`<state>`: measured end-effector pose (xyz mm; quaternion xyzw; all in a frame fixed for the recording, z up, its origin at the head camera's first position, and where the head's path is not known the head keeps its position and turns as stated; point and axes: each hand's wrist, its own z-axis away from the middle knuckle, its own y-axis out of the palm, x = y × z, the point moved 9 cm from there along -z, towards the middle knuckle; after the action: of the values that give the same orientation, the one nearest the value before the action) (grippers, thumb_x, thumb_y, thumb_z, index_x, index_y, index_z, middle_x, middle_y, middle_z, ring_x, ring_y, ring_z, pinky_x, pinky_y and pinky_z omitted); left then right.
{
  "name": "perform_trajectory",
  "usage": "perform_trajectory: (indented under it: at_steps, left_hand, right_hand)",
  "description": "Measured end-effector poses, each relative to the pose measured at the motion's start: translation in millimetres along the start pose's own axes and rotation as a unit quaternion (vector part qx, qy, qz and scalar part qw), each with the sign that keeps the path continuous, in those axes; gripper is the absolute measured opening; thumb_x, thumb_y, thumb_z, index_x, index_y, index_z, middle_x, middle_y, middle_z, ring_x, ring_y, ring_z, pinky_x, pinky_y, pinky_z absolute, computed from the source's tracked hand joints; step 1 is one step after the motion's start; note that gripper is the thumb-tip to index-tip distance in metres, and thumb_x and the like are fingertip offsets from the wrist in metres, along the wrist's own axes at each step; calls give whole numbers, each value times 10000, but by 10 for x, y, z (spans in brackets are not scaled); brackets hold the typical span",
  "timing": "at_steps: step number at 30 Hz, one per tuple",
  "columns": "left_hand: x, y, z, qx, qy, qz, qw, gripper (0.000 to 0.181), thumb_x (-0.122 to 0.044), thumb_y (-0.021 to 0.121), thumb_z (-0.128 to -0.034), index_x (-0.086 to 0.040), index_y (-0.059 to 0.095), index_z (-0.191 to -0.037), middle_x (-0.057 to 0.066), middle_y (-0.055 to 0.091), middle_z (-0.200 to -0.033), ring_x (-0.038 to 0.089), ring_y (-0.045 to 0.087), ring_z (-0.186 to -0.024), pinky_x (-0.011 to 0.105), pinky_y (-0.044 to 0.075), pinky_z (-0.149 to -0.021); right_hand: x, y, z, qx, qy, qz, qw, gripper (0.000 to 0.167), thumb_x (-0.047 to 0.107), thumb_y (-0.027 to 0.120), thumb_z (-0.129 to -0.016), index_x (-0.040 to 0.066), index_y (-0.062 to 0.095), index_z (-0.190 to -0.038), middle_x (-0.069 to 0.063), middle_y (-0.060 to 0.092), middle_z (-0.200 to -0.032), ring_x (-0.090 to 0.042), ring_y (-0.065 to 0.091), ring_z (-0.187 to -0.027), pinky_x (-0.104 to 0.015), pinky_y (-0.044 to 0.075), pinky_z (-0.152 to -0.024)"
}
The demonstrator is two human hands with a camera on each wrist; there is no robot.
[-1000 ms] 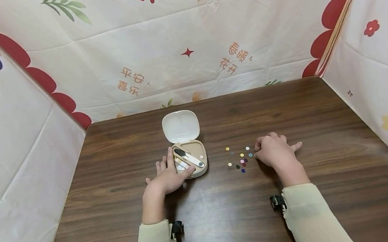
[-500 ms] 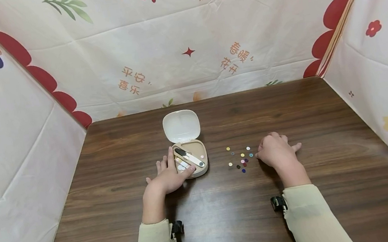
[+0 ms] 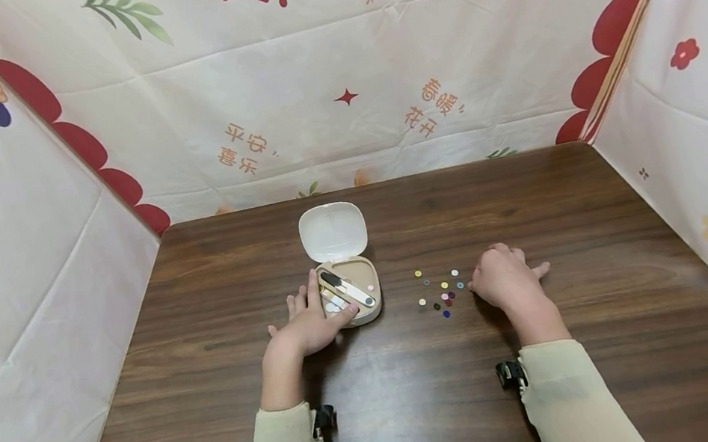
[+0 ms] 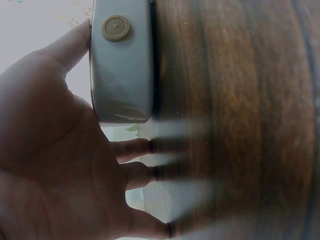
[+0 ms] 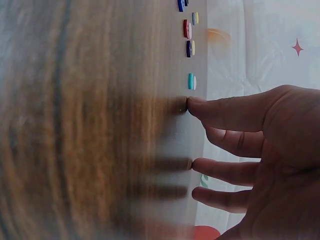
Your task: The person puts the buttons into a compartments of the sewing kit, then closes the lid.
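Observation:
At the left half of the table, the left hand [image 3: 304, 328] lies with straight fingers against a small open case [image 3: 373, 314]; index finger and thumb touch its left and front rims. A white-and-black tool [image 3: 354, 293] lies slanted inside. The left wrist view shows the case's side [image 4: 121, 75] below the thumb. Just right of several loose buttons [image 3: 444, 285], the right hand [image 3: 508, 281] rests its fingertips on the table. In the right wrist view the thumb tip is down beside a teal button [image 5: 190, 81]; whether thumb and index finger pinch anything is hidden.
The case's white lid [image 3: 333, 231] stands raised behind it. Wood-grain table [image 3: 408, 410] extends around both hands. A printed white cloth [image 3: 305, 69] hangs behind the table and along both sides.
The whole head view has shifted slightly. Both hands, the case and the buttons keep their places relative to each other.

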<state>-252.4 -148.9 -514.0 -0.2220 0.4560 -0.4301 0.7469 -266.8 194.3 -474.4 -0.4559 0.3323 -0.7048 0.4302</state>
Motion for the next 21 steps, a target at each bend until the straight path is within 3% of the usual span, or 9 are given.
perform_trajectory:
  at_steps: [7,14,19,21]
  left_hand:
    - [24,13,-47,-41,2,-52,10000,1192,-872,538,-891,-377,-200,-1685,112,2,-1818,331,-105,-1681,866,-50,-1188]
    - [22,10,-44,-53,-14,-49,10000,1174,-858,540,-902,-387,-198,-1684,101,2,-1820,322,-101,-1683,867,-48,-1188]
    - [16,5,-28,-57,-41,-36,10000,1168,-854,544,-903,-400,-201,-1680,90,8,-1821,318,-96,-1685,864,-43,-1191]
    - [16,5,-25,-67,-51,-39,10000,1170,-856,544,-901,-399,-199,-1681,88,13,-1821,317,-93,-1685,863,-40,-1193]
  right_hand:
    - [12,-9,10,-80,-91,-28,9999,230,181,614,-1029,23,777,-1068,-303,413,-1580,-628,209,-1524,-941,11,-1107]
    - [102,-74,37,-282,-341,-75,9990,290,140,501,-1022,38,772,-999,-273,436,-1592,-625,232,-1520,-951,12,-1094]
    - [230,-152,53,-479,-528,-159,9973,205,160,615,-1004,82,713,-842,-267,408,-1634,-614,254,-1522,-946,8,-1102]
    - [300,-180,67,-536,-627,-226,9963,242,170,645,-1008,101,677,-778,-258,409,-1640,-608,258,-1528,-945,1,-1104]
